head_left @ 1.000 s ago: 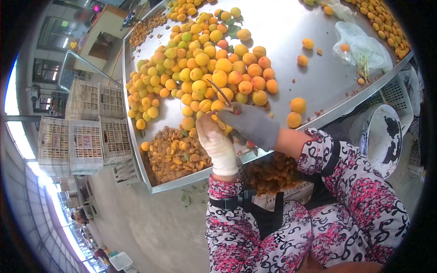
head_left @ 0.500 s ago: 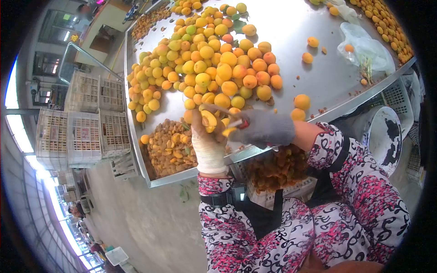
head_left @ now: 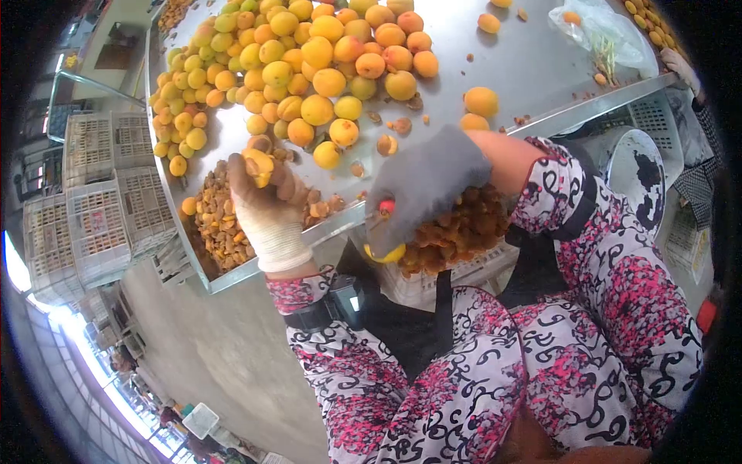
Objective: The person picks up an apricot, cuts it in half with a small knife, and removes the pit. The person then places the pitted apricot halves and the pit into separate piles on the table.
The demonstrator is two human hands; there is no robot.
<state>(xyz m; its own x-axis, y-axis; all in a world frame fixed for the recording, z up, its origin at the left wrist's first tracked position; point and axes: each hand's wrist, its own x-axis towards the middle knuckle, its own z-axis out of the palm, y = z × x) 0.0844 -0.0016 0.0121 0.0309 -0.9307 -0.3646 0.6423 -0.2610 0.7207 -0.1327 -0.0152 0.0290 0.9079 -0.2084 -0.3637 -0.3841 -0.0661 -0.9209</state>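
My left hand [head_left: 272,213], in a white glove with a stained palm, is closed on a cut apricot half [head_left: 258,167], hollow side showing. It is above the table's near left corner, by a heap of brown apricot stones [head_left: 220,220]. My right hand [head_left: 425,182], in a grey glove, is closed around a small knife [head_left: 386,206]; only its red handle end shows. A yellow apricot piece [head_left: 386,254] is at the lower fingers of that hand. Below is a crate [head_left: 421,290] heaped with orange-brown apricot pieces [head_left: 456,236]. Whole apricots [head_left: 317,54] are piled beyond both hands.
The metal table [head_left: 444,100] has a raised rim. A clear plastic bag [head_left: 610,42] lies at its right side, near another person's gloved hand [head_left: 682,71]. Stacked crates [head_left: 97,224] stand left on the floor. A white bucket [head_left: 638,182] is at right.
My hands have separated. The right hand moved down with the knife and apricot piece to above the crate; the left keeps its half. The view shifted, and another person's hand appears at right.
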